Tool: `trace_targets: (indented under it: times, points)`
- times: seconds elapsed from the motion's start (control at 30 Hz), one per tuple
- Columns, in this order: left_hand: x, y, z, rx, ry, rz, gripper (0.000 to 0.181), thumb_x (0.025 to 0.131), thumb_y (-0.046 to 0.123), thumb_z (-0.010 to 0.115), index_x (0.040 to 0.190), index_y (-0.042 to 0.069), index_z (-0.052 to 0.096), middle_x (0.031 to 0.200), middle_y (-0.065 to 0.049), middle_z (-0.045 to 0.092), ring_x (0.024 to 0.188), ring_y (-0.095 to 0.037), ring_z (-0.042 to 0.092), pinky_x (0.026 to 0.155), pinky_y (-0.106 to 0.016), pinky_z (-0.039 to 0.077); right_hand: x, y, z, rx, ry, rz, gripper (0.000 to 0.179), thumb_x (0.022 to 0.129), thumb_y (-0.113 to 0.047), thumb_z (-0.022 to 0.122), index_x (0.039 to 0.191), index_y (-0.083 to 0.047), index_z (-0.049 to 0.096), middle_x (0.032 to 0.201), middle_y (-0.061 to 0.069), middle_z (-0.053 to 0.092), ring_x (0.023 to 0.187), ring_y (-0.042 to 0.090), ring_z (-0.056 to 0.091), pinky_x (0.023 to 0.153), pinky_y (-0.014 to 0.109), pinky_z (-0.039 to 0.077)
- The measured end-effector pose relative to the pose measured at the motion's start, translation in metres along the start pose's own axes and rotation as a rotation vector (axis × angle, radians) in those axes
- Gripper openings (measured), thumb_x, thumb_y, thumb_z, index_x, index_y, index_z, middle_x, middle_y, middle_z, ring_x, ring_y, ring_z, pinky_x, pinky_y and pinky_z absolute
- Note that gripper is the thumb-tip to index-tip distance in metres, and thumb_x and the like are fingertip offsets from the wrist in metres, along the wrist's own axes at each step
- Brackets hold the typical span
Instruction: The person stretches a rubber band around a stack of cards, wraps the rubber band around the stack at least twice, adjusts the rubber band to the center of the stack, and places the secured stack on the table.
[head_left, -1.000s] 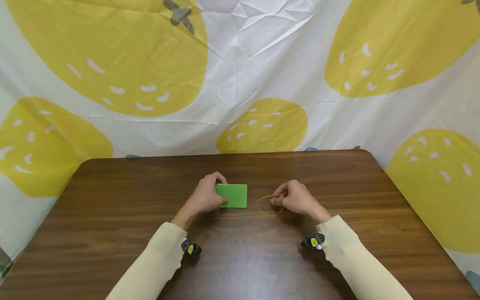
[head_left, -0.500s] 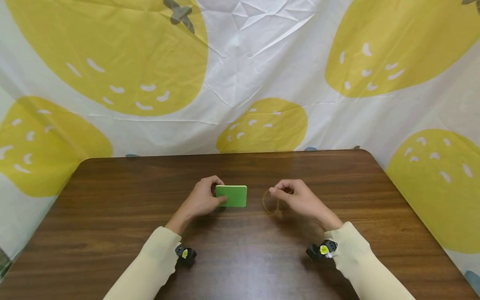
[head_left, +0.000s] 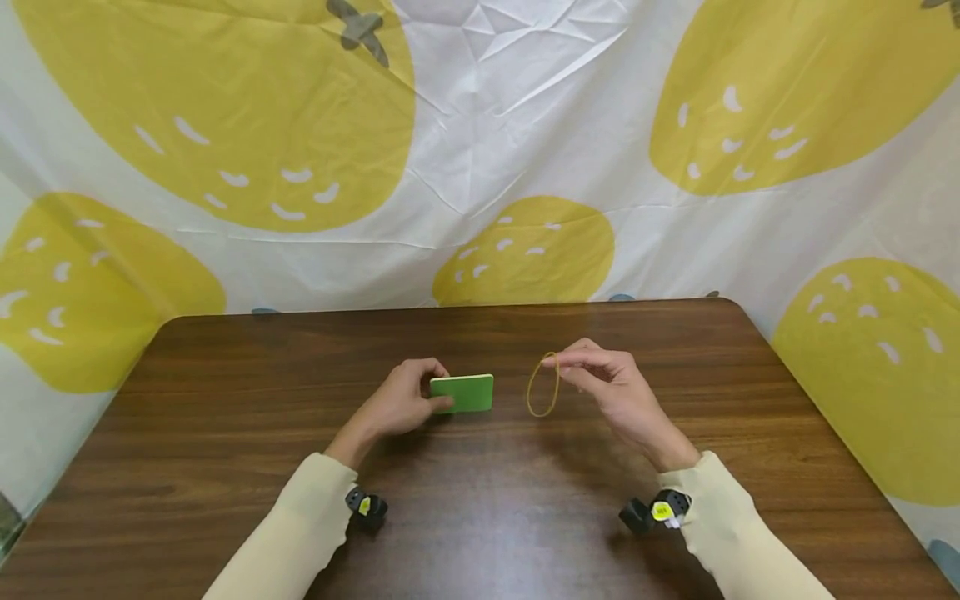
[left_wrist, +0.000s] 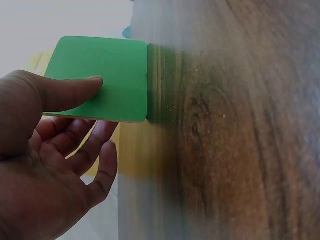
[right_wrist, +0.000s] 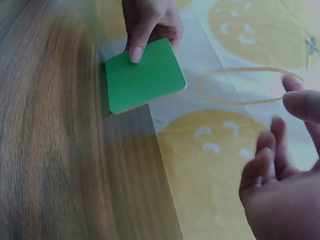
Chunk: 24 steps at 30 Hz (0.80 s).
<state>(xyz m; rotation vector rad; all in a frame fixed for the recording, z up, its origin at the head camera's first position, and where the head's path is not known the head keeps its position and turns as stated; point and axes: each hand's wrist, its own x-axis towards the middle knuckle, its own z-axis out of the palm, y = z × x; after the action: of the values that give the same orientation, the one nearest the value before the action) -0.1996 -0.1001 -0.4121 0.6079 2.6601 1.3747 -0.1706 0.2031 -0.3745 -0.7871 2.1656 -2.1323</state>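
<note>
My left hand (head_left: 393,406) grips a thin stack of green cards (head_left: 462,393) by its left end, thumb on the front face and fingers behind. Rounded corners and pale edges show on the stack. In the left wrist view its lower edge (left_wrist: 147,82) is right at the tabletop, and the little finger is free of it. To the right, my right hand (head_left: 618,383) pinches a yellow rubber band (head_left: 528,396) between thumb and index finger. The band dangles as a narrow loop beside the cards, apart from them. In the right wrist view the other fingers (right_wrist: 262,165) are loosely bent.
A brown wood-grain table (head_left: 225,417) lies under both hands. Behind it hangs a white cloth (head_left: 480,150) with large yellow fruit prints, close to the table's far edge. Small black cameras (head_left: 367,506) sit on both wrists.
The right hand has lifted the rubber band off the table and turned upward, so the band now hangs. The left hand has tipped the cards more upright, showing their top edge.
</note>
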Motion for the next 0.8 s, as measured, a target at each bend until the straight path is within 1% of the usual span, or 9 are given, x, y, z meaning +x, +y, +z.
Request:
trace_targets:
  times: [0.1,0.23,0.27,0.33,0.4,0.47,0.53,0.67,0.8]
  points:
    - [-0.001,0.0,0.0,-0.017,0.001,0.0,0.017,0.084,0.0,0.078,0.098,0.0,0.068,0.082,-0.003,0.064,0.07,-0.013,0.054,0.067,-0.03,0.045,0.001,-0.001,0.004,-0.024,0.066,-0.029,0.021,0.093,0.008,0.067,0.112,0.006,0.074,0.099,0.005,0.065,0.091,0.013,0.062,0.075,0.02,0.05]
    - [-0.001,0.001,0.001,-0.085,0.012,-0.03,0.019,0.086,-0.003,0.075,0.102,-0.004,0.065,0.086,-0.007,0.067,0.075,-0.014,0.06,0.069,-0.028,0.05,0.002,-0.004,0.008,-0.048,0.147,0.002,0.027,0.088,0.008,0.074,0.115,0.006,0.073,0.092,0.004,0.059,0.081,0.011,0.059,0.066,0.019,0.049]
    - [-0.001,0.002,0.001,-0.109,0.016,-0.041,0.019,0.086,-0.003,0.074,0.102,-0.004,0.064,0.088,-0.009,0.068,0.077,-0.016,0.062,0.07,-0.028,0.051,0.003,-0.004,0.009,-0.046,0.155,0.007,0.03,0.087,0.008,0.075,0.117,0.006,0.072,0.091,0.004,0.057,0.08,0.01,0.058,0.067,0.019,0.05]
    - [0.0,0.004,0.0,-0.166,0.024,-0.055,0.018,0.088,-0.005,0.073,0.102,-0.006,0.062,0.092,-0.013,0.069,0.084,-0.019,0.067,0.073,-0.029,0.055,0.004,-0.005,0.01,-0.029,0.149,0.014,0.036,0.086,0.008,0.075,0.122,0.005,0.07,0.091,0.006,0.053,0.081,0.012,0.056,0.068,0.02,0.05]
    - [0.0,0.008,-0.003,-0.227,0.028,-0.066,0.019,0.089,-0.006,0.071,0.104,-0.008,0.06,0.097,-0.018,0.069,0.089,-0.025,0.069,0.076,-0.03,0.057,0.006,-0.006,0.01,-0.011,0.123,0.021,0.043,0.085,0.009,0.076,0.127,0.005,0.067,0.092,0.008,0.05,0.081,0.014,0.055,0.069,0.022,0.051]
    - [0.001,0.012,-0.006,-0.288,0.028,-0.071,0.02,0.09,-0.008,0.07,0.106,-0.011,0.059,0.101,-0.022,0.069,0.093,-0.029,0.07,0.077,-0.032,0.058,0.007,-0.006,0.01,-0.036,0.093,0.032,0.049,0.084,0.007,0.078,0.131,0.002,0.065,0.094,0.009,0.049,0.083,0.015,0.055,0.07,0.022,0.049]
    - [0.001,0.015,-0.009,-0.332,0.025,-0.071,0.022,0.09,-0.009,0.068,0.108,-0.013,0.058,0.102,-0.025,0.069,0.094,-0.029,0.071,0.077,-0.032,0.058,0.009,-0.006,0.01,-0.083,0.07,0.046,0.055,0.082,0.005,0.08,0.134,-0.003,0.065,0.098,0.013,0.05,0.086,0.016,0.052,0.071,0.022,0.047]
    - [0.0,0.024,-0.014,-0.401,0.028,-0.071,0.023,0.09,-0.009,0.068,0.11,-0.015,0.059,0.101,-0.023,0.07,0.088,-0.022,0.07,0.075,-0.029,0.057,0.01,-0.006,0.009,-0.211,0.03,0.083,0.063,0.078,-0.001,0.086,0.136,-0.013,0.065,0.105,0.018,0.051,0.093,0.02,0.049,0.071,0.023,0.042]
    - [0.0,0.032,-0.017,-0.534,0.015,-0.101,0.026,0.09,-0.01,0.067,0.114,-0.016,0.06,0.102,-0.02,0.071,0.086,-0.017,0.069,0.075,-0.029,0.057,0.012,-0.003,0.009,-0.307,-0.001,0.104,0.068,0.076,-0.009,0.09,0.138,-0.02,0.064,0.109,0.015,0.05,0.095,0.023,0.047,0.073,0.027,0.042]
